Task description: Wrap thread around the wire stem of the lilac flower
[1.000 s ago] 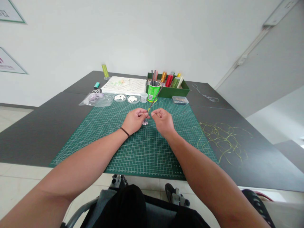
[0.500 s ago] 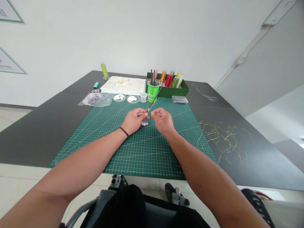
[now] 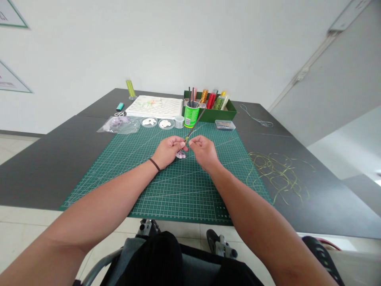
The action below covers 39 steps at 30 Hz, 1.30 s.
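Observation:
Above the middle of the green cutting mat (image 3: pixel 178 190), my left hand (image 3: pixel 170 150) is closed in a pinch on a thin dark flower stem (image 3: pixel 195 127), which slants up and away to the right. A lilac flower head (image 3: pixel 180 154) shows below those fingers, partly hidden by them. Yellow-green thread (image 3: pixel 187 139) shows on the stem just beyond the fingertips. Close beside it, my right hand (image 3: pixel 204 151) is closed with thumb and forefinger pinched together; what lies between them is too small to make out. A few pale strands stick out alongside the stem.
Loose yellow-green thread (image 3: pixel 276 174) lies tangled at the right. Along the back stand a green can (image 3: pixel 191 116) with dark sticks, a green box (image 3: pixel 222 115) of thread spools, small dishes (image 3: pixel 149 122), a white foam board (image 3: pixel 154 106), a plastic bag (image 3: pixel 119 124) and scissors (image 3: pixel 119 114).
Both hands stay almost in place. The stem and the lilac flower have turned very slightly; the grip looks the same.

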Each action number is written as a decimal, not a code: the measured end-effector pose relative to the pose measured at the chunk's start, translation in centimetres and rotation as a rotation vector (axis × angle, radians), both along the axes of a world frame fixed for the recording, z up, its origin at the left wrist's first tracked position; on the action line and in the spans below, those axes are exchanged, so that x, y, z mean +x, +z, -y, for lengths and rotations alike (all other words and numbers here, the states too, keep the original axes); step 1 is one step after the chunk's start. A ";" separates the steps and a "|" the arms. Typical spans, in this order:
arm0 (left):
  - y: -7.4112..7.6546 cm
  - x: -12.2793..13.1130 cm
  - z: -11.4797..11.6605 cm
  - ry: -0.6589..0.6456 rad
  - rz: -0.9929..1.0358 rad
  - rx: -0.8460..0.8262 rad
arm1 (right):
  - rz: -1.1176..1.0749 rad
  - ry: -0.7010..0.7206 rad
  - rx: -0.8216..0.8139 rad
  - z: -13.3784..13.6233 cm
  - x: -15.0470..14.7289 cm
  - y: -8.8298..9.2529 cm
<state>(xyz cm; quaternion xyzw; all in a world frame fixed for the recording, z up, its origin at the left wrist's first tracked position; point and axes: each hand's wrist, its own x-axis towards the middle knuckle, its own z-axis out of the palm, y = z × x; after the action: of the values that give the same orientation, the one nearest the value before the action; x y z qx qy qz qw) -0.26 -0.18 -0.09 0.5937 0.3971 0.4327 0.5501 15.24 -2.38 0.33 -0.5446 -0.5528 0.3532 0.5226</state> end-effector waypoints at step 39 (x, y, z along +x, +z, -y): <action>-0.2 0.0 0.5 -0.184 -0.156 0.148 | -0.038 0.036 -0.057 -0.3 0.2 -0.7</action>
<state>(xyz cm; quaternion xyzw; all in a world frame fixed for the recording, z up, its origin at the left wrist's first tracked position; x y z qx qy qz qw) -0.27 -0.68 -0.25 0.6984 0.3495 0.3609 0.5097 15.46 -2.07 -0.33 -0.5423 -0.5423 0.3885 0.5108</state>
